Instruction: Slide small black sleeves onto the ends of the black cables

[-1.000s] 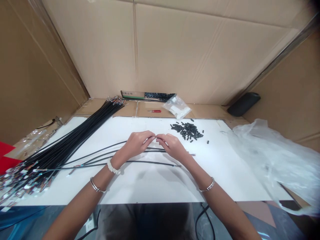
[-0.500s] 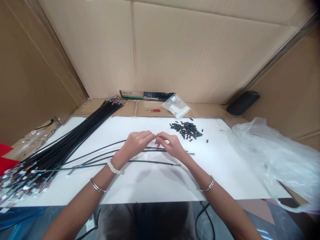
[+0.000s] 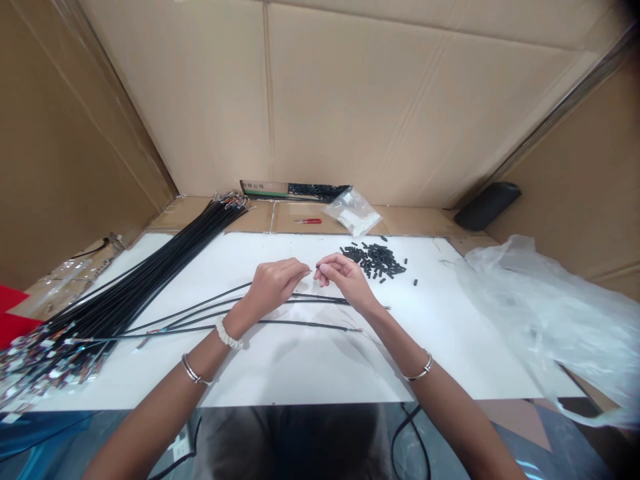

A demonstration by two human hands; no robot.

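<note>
Near the middle of the white table, my left hand is closed around the end of a black cable, whose thin tip pokes out at the fingertips. Just to the right, my right hand pinches a small black sleeve between thumb and forefinger. A narrow gap separates the two hands' fingertips. Below them, more black cables lie across the table with bare wires showing at their right ends. Beyond my right hand is a pile of short black sleeves.
A thick bundle of black cables with white connectors lies at the left. Along the back are a red-handled tool and a clear bag of white parts. Clear plastic sheeting covers the right side, near a black roll.
My right hand has drawn slightly away from my left and up, opening a gap between the fingertips. The black sleeve now shows in its fingers. My left hand has hardly moved.
</note>
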